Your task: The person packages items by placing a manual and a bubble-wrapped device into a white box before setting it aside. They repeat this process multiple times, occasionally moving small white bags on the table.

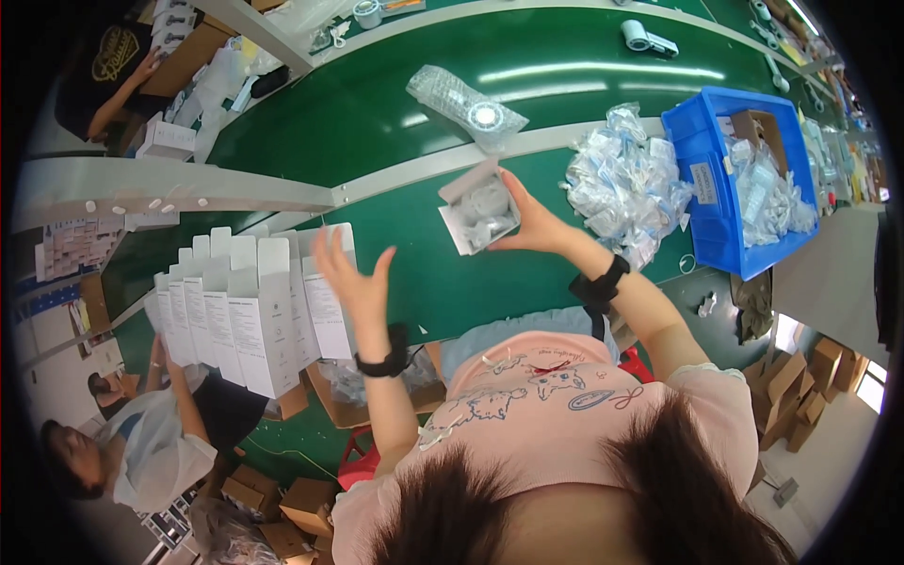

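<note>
My right hand grips a white carton by its right side, above the green table. The carton's top stands open, and a clear plastic-wrapped item shows inside. My left hand is raised with its fingers spread and holds nothing. It is nearest to a row of white cartons standing upright with their flaps up, at the left. Whether its fingertips touch the closest carton I cannot tell.
A heap of small clear bags lies right of the carton, beside a blue bin of bagged parts. Beyond the grey rail lies a bubble-wrapped item. An open cardboard box stands below the carton row. A co-worker reaches toward that row.
</note>
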{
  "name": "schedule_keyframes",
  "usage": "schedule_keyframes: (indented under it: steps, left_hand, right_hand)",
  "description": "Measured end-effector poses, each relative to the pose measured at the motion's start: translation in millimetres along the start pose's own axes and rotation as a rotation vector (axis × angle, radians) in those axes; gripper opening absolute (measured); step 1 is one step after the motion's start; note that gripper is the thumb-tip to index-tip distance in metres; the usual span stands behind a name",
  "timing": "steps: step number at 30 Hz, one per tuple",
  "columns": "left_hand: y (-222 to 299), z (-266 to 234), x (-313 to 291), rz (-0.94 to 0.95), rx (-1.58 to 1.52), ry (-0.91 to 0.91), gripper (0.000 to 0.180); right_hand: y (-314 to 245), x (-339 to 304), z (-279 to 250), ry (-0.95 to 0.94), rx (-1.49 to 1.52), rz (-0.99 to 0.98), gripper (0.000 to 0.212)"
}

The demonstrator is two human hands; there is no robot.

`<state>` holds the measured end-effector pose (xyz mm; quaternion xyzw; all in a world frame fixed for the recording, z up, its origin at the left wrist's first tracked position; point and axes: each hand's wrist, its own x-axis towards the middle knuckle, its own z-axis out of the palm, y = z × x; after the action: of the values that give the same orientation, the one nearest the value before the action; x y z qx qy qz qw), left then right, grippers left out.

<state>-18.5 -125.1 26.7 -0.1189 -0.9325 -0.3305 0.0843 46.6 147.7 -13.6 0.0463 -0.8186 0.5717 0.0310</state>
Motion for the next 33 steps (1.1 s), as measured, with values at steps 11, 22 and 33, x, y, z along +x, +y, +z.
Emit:
schedule_keyframes:
  steps: [11, 22, 33]
  left_hand:
    - [-11, 29, -54, -0.163, 0.546, -0.362, 0.082]
    - [-54, 23, -27, -0.435, 0.05, -0.517, 0.088]
    - [9, 18, 13, -0.335, -0.816, -0.314, 0.083]
  right_hand:
    - [-16, 179, -107, 0.595, 0.446, -0.167, 0.116]
    - [34, 194, -87, 0.951, -0.816, -0.341, 0.092]
    - [39, 238, 40, -0.228, -0.656, 0.33, 0.094]
